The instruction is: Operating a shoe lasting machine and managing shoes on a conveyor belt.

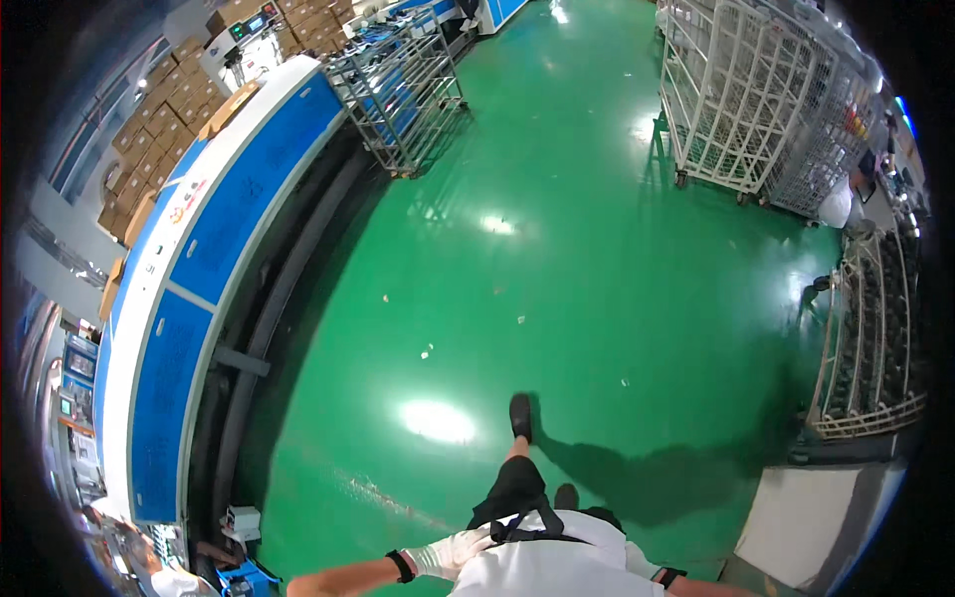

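Observation:
My left hand (451,553), in a white glove, lies against the side of my waist, close to a black strap (542,527) that crosses my white top (557,575). Its fingers look laid along the cloth, and I see nothing held in them. My right hand (642,562), gloved in white too, is at the other side of my waist. My top hides most of it, fingers included. Black bands circle both wrists. One foot in a dark shoe (520,416) is stretched forward on the floor.
A long blue and white machine (224,229) runs along the left, with stacked cartons (164,129) behind it. A metal rack cart (403,95) stands at its far end. White mesh cages (741,99), a curved rack (870,328) and a pale panel (801,517) line the right. Small scraps dot the green floor (497,298).

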The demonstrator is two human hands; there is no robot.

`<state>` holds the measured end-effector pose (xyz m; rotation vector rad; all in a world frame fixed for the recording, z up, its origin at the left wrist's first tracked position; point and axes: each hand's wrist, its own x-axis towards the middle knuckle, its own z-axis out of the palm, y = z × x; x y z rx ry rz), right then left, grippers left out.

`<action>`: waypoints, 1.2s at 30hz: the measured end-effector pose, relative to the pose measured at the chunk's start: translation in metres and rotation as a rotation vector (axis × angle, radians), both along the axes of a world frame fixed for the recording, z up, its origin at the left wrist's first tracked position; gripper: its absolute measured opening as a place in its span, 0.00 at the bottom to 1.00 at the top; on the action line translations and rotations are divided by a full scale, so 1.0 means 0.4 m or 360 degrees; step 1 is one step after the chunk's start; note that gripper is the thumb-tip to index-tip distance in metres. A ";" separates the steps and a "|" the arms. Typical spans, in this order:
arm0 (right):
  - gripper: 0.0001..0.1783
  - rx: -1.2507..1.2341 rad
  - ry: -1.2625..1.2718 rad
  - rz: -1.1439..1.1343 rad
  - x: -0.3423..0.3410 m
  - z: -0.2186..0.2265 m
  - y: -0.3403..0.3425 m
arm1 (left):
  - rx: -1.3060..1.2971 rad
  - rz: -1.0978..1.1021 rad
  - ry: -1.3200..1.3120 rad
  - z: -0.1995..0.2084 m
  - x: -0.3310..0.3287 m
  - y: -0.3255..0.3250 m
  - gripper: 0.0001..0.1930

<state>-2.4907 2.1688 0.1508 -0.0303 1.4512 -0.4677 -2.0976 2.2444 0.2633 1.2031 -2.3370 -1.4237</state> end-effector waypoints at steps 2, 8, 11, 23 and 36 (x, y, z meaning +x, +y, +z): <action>0.28 0.0014 0.0011 -0.0014 0.036 -0.014 -0.121 | -0.0004 -0.0032 -0.0027 -0.018 0.043 -0.156 0.50; 0.28 0.0042 0.0058 -0.0126 0.157 -0.001 -0.450 | -0.0071 -0.0216 -0.0162 0.012 0.185 -0.621 0.50; 0.28 0.0020 0.0068 -0.0151 0.210 0.029 -0.624 | 0.0083 -0.0291 -0.0262 -0.042 0.256 -0.814 0.50; 0.28 0.0039 0.0009 -0.0182 0.300 -0.026 -1.368 | 0.0469 -0.0021 0.0169 -0.087 0.356 -1.565 0.48; 0.28 -0.0048 -0.0009 -0.0260 0.277 0.016 -2.255 | 0.0062 0.0008 0.0140 -0.105 0.294 -2.361 0.39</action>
